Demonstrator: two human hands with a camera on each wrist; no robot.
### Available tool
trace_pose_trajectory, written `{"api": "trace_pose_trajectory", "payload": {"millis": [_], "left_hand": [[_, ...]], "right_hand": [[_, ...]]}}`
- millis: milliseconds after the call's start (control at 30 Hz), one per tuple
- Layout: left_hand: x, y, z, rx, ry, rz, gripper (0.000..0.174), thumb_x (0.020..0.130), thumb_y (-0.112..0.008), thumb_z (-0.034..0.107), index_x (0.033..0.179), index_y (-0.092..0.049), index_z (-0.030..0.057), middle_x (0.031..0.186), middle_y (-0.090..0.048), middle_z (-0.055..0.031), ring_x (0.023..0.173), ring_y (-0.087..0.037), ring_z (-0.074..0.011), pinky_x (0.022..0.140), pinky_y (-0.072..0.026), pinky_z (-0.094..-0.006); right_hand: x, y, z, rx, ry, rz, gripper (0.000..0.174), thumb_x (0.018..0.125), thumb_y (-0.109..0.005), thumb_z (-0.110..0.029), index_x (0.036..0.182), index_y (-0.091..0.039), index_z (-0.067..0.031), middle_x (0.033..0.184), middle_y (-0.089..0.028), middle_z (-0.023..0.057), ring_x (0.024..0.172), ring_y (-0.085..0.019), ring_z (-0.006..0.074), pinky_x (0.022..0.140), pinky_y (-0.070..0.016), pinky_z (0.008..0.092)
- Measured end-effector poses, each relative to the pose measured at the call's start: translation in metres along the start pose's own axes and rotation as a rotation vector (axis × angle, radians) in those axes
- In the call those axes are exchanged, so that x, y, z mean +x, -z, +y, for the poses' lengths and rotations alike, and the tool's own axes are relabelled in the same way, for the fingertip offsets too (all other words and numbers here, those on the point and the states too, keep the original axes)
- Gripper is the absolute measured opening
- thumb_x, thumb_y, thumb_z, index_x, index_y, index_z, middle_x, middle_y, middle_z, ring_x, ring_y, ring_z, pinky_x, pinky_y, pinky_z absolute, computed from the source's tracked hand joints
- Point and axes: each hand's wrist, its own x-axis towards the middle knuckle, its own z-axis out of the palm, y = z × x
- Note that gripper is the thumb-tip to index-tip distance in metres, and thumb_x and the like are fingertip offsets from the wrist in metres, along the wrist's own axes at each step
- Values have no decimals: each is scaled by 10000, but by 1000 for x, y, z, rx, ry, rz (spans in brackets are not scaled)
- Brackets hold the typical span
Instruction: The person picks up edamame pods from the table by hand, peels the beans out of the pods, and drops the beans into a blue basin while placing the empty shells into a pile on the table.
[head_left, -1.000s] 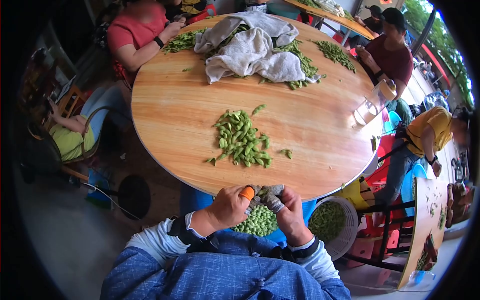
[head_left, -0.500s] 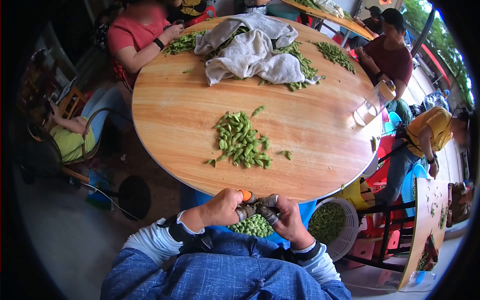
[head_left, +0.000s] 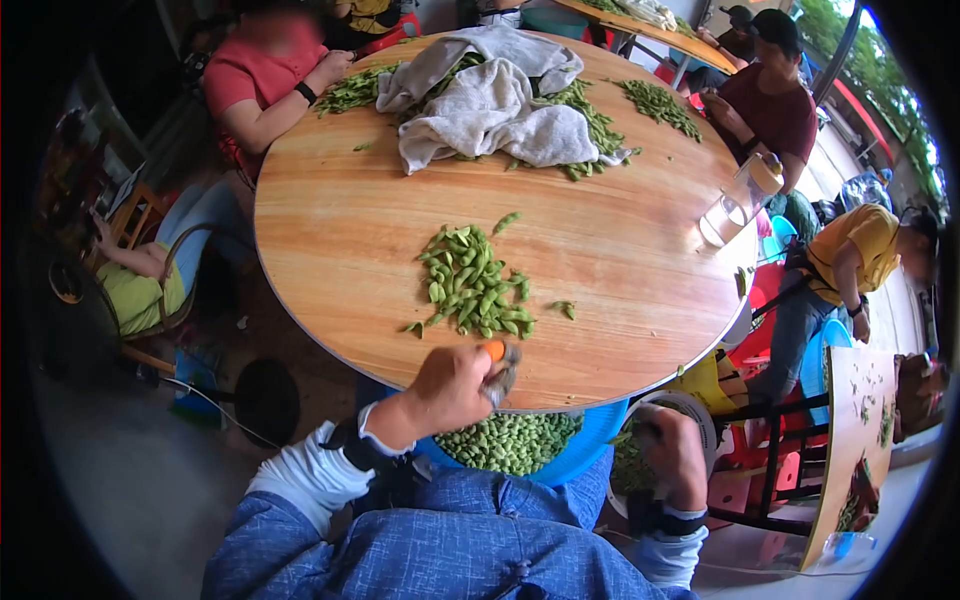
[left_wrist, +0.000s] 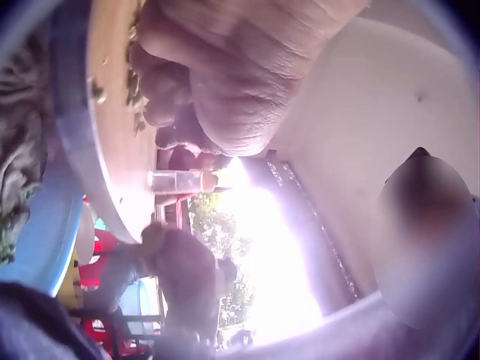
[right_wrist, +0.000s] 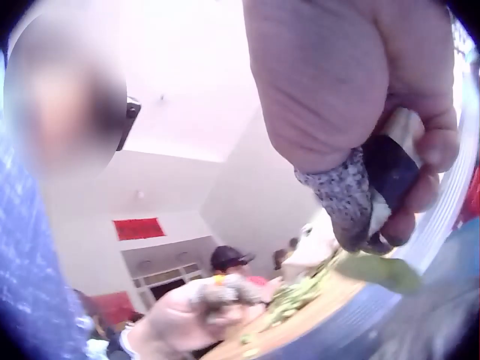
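My left hand reaches over the table's near edge, just in front of a small pile of green soybean pods. An orange cover and grey finger wraps show on it; its fingers bend inward, and I cannot tell whether they hold anything. Off to the right, my right hand hangs over a white slatted basket containing pods. In the right wrist view its wrapped thumb and curled fingers pinch a green pod at their tips. Between the hands, a blue basin holds shelled green beans.
The round wooden table bears a grey-white cloth over more pods and a clear bottle at the right. People sit around it. A smaller table stands at the far right, a black round base on the floor at left.
My hands were together above the basin and have parted. The right went right to over the basket; the left moved forward toward the pod pile. The head view shifted slightly.
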Motion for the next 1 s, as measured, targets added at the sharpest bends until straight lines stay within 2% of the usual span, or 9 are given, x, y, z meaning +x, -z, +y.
{"api": "trace_pose_trajectory", "payload": {"millis": [100,233,300,400,500,600,733,867,1000], "left_hand": [[34,1,-15,318,-114,46,174,721,-577,147,846,-568,26,658,-568,-132,597,-564,-281,540,-436,-373],[64,-13,-36,535,-187,0,126,694,-548,141,749,-543,29,688,-550,-125,651,-549,-309,573,-415,-409],[70,-13,-38,565,-255,-14,82,641,-524,85,701,-526,29,690,-540,-135,655,-544,-319,559,-407,-414],[68,-1,-18,454,-216,31,45,714,-488,44,696,-527,33,649,-568,-108,621,-570,-252,553,-425,-372],[57,2,-15,-409,-15,-121,103,781,-520,82,692,-519,29,629,-563,-32,566,-532,-139,507,-409,-297],[37,7,0,-935,330,-303,128,809,-545,110,717,-534,22,623,-533,19,560,-465,-52,495,-383,-216],[15,-6,8,-757,219,-233,117,813,-535,98,732,-548,16,615,-507,36,561,-448,-34,497,-373,-182],[8,-9,3,-1006,284,-312,82,816,-518,89,793,-538,13,666,-512,27,613,-451,-32,541,-380,-186],[4,0,7,-673,238,-406,88,831,-488,101,811,-531,27,654,-496,29,602,-431,-36,533,-367,-194]], "right_hand": [[-12,8,26,-178,-107,125,148,631,-584,-4,778,-580,14,716,-557,186,651,-561,297,565,-424,331],[-6,-10,9,291,-49,320,153,670,-562,56,815,-590,17,705,-578,115,644,-556,193,589,-428,279],[1,-19,-1,396,-45,278,144,714,-584,19,856,-597,13,733,-591,92,668,-563,152,613,-440,249],[12,-35,-18,677,-39,179,139,774,-586,-38,897,-585,27,782,-598,65,716,-563,107,646,-450,224],[26,-45,-47,974,-12,52,191,792,-567,-42,964,-558,42,837,-592,48,770,-551,104,696,-438,219],[38,-49,-62,1134,13,-75,240,796,-564,-53,1013,-534,43,884,-585,48,828,-536,102,743,-422,224],[48,-53,-74,1193,-25,-195,269,796,-565,-61,1039,-516,42,933,-576,46,862,-521,96,775,-408,227],[50,-59,-67,1277,35,-198,205,790,-567,-50,980,-553,28,891,-592,36,803,-534,94,743,-425,228],[49,-61,-62,1304,33,-205,201,794,-571,-77,972,-562,15,857,-595,22,746,-523,69,670,-419,204]]}}
